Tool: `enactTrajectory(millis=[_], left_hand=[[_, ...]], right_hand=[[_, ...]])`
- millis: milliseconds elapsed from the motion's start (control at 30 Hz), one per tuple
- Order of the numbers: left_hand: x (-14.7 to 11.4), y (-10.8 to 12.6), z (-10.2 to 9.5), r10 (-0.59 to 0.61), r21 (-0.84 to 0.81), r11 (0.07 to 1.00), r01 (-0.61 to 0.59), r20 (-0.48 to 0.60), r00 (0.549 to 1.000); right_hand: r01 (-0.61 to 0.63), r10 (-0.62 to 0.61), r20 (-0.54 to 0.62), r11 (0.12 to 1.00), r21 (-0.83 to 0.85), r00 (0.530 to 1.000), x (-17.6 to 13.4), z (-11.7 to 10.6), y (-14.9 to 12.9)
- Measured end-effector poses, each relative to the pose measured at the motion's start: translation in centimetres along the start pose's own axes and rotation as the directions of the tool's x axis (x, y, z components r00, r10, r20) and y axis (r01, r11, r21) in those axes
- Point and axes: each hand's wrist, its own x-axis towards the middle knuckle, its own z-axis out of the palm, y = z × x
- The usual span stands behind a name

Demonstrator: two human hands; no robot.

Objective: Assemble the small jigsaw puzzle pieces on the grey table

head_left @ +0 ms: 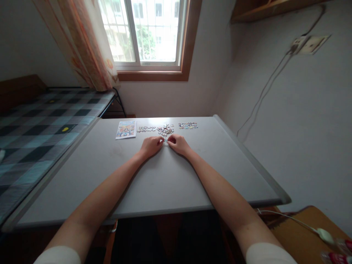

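Observation:
Both hands meet near the middle of the table, with small light-blue jigsaw puzzle pieces [165, 140] between their fingertips. My left hand [152, 145] is closed in a pinch at the left side of these pieces. From the right, my right hand [178, 143] pinches them too; its fingers partly cover them. Just beyond the hands lies a loose pile of puzzle pieces [165, 129]. Rows of pieces [146, 129] are laid out left of the pile, and another group [188, 125] sits to its right. A colourful picture sheet [126, 130] lies flat at the far left.
The grey-white table [162, 183] has raised edges and stands below a window [148, 33]. A bed with a checked cover [55, 113] runs along the left. Cables [261, 95] hang on the right wall. At lower right, a white charger [325, 235] rests on a wooden surface.

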Motion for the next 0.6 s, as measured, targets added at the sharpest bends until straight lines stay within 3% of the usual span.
enactTrajectory(millis=[600], left_hand=[[-0.02,0.12,-0.24,0.002,-0.008,1.000,-0.002,0.009,1.000]], right_hand=[[-0.001,0.001,0.008,1.000,0.007,1.000,0.01,0.01,-0.01]])
